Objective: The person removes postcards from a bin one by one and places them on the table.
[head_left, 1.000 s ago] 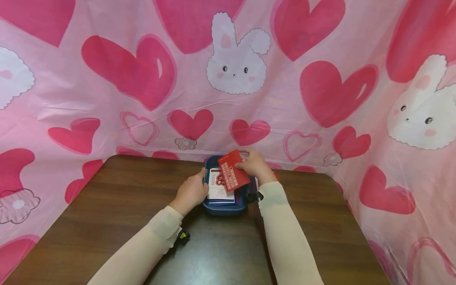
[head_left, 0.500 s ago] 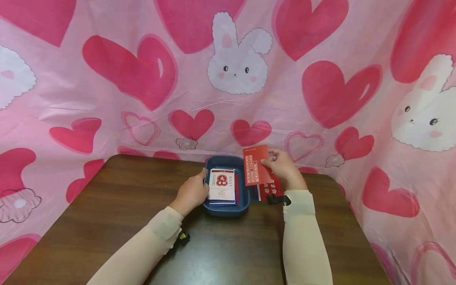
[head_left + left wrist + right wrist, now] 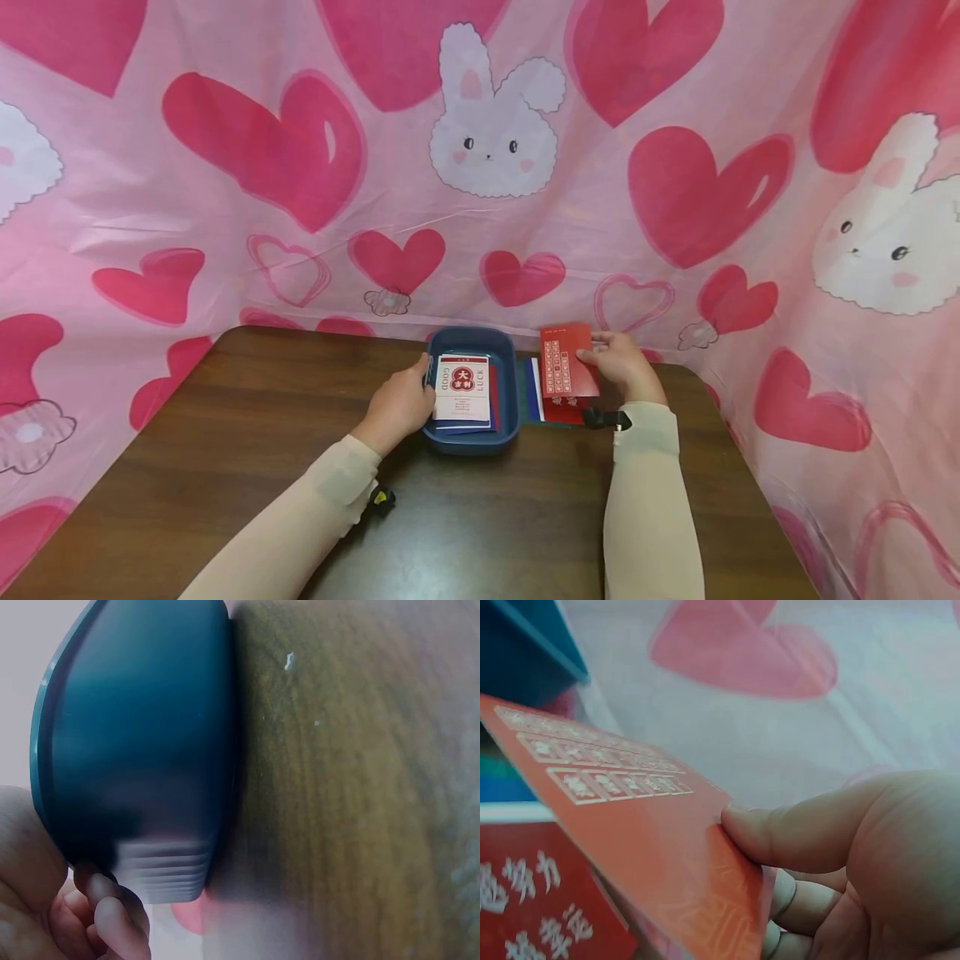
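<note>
Red card held over a small pile beside the blue tray

The right hand (image 3: 621, 364) pinches a red printed paper card (image 3: 567, 360) by its edge, thumb on top, just above a pile of red and blue cards (image 3: 551, 406) at the tray's 3 o'clock. The left hand (image 3: 397, 402) grips the dark blue plastic tray (image 3: 508, 392) at its 9 o'clock rim, likely steadying it; a white "Good Luck" card (image 3: 465, 388) tops the stack inside. All sits on a dark wooden table (image 3: 225, 417) backed by a pink heart-and-bunny cloth (image 3: 300, 167).
</note>
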Demonstrator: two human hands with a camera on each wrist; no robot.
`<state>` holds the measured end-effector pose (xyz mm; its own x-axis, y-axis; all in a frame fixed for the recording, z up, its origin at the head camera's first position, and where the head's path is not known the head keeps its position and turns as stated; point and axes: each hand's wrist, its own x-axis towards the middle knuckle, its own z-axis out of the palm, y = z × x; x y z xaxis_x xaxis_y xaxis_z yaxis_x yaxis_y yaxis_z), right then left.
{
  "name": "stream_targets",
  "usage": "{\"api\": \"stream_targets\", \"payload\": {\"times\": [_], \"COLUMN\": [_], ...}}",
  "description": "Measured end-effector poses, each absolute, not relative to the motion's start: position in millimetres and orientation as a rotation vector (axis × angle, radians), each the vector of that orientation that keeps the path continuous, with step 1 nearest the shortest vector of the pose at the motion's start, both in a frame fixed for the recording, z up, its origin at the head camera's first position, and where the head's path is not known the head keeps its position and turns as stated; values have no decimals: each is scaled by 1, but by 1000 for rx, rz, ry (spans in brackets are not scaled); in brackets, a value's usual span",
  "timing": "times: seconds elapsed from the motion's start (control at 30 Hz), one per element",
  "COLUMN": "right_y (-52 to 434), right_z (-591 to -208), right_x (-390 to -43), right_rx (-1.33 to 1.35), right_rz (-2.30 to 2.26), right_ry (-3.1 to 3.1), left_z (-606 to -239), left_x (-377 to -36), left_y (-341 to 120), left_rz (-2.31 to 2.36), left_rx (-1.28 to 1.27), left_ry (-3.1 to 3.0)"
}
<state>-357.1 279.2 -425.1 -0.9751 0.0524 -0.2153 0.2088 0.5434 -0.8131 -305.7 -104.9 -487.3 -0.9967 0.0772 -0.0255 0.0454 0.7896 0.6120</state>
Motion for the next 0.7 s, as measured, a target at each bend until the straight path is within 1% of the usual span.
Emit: {"api": "stream_targets", "payload": {"times": [0.33, 0.53, 0.7], "right_y": [297, 299, 299], "right_z": [-451, -460, -468], "right_x": [-359, -360, -363], "right_rx": [250, 275, 285], "right_rz": [-1347, -1350, -1272], "right_ry": [2523, 2466, 2535], "left_z": [-487, -488, -488], "left_x": [-306, -307, -307], "left_y": [-105, -105, -105], "left_rz": [1015, 1018, 1014], "left_rx": [97, 92, 105], "left_ry": [2910, 2908, 2913]}}
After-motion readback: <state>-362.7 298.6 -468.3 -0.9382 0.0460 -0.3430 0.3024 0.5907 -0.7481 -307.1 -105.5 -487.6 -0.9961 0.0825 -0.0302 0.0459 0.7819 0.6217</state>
